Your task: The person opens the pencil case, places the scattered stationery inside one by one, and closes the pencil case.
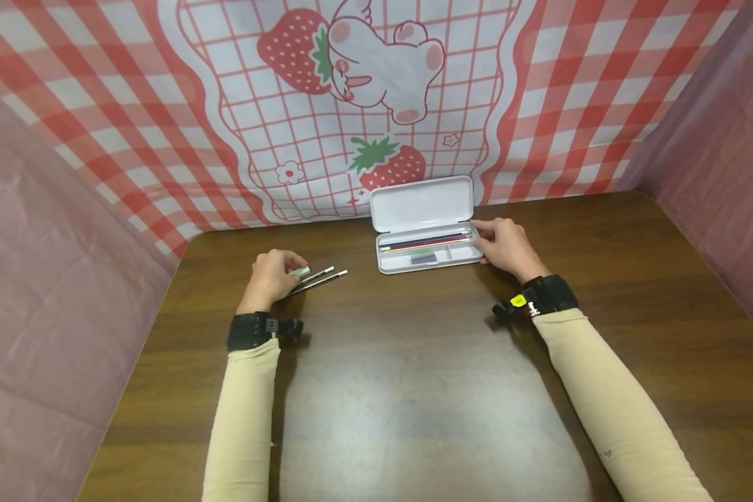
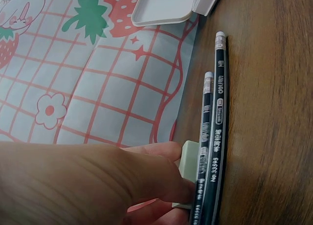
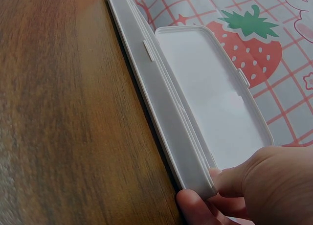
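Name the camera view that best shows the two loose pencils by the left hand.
The left wrist view: the loose pencils appear large, one's HB mark readable, though cut off below. The head view shows them small beside the left hand, print unreadable; the right wrist view misses them.

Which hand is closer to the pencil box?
The right hand: it grips the right end of the pencil box. The left hand is away left, holding an eraser.

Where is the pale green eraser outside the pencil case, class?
In the head view, the pale green eraser is in the left hand, left of the open white pencil case, beside two dark pencils.
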The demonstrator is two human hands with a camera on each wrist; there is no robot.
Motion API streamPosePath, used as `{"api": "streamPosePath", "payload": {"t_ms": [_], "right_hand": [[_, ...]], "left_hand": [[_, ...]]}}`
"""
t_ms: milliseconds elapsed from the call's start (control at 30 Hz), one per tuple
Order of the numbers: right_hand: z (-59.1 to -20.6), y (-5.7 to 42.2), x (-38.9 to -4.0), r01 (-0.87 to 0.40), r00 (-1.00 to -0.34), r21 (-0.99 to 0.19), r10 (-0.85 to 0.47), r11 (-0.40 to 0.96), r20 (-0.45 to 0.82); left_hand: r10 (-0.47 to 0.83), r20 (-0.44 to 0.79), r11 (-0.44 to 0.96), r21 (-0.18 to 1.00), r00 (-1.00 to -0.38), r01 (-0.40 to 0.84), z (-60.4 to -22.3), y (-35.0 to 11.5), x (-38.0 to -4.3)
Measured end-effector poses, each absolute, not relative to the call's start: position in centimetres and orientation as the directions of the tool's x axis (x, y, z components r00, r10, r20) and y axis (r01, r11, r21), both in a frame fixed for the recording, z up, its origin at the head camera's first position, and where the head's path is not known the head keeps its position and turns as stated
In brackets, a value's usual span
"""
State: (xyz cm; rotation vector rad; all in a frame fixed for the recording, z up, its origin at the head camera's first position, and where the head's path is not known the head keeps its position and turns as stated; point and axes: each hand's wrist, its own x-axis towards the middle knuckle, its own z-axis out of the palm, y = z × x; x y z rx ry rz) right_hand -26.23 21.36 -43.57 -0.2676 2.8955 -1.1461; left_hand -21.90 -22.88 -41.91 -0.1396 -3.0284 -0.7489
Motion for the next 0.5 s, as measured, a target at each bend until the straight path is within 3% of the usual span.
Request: {"api": "streamPosePath", "payload": {"t_ms": [500], "right_hand": [[-43.62, 21.40, -26.31, -0.152, -0.985, -0.674, -0.163, 0.723, 0.047]], "left_hand": [[0.077, 0.039, 0.887, 0.454, -0.996, 0.086, -41.88, -22.68, -21.85]]}}
